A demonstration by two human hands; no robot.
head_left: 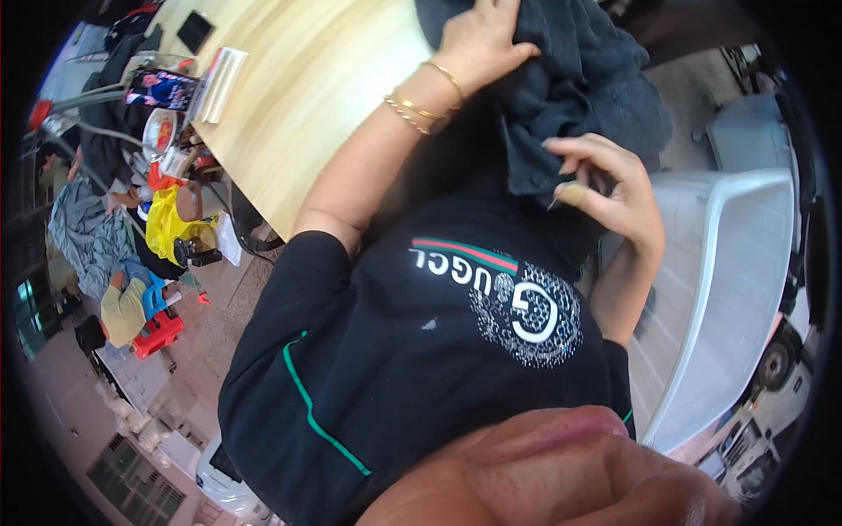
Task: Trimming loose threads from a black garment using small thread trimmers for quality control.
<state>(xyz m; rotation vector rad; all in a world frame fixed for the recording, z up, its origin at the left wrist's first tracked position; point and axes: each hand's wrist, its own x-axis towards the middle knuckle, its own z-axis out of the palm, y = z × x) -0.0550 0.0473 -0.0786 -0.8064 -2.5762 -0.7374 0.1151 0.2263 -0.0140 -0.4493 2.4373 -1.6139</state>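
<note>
The left hand (pixel 478 44), with gold bangles (pixel 425 98) on its wrist, presses down on a dark grey cloth (pixel 579 79) lying at the edge of a pale wooden tabletop (pixel 298 88). The right hand (pixel 614 188) pinches a thin needle (pixel 554 203) between its fingers (pixel 572 193), just beside the cloth's lower edge. A white plastic chair (pixel 728 280) stands to the right.
</note>
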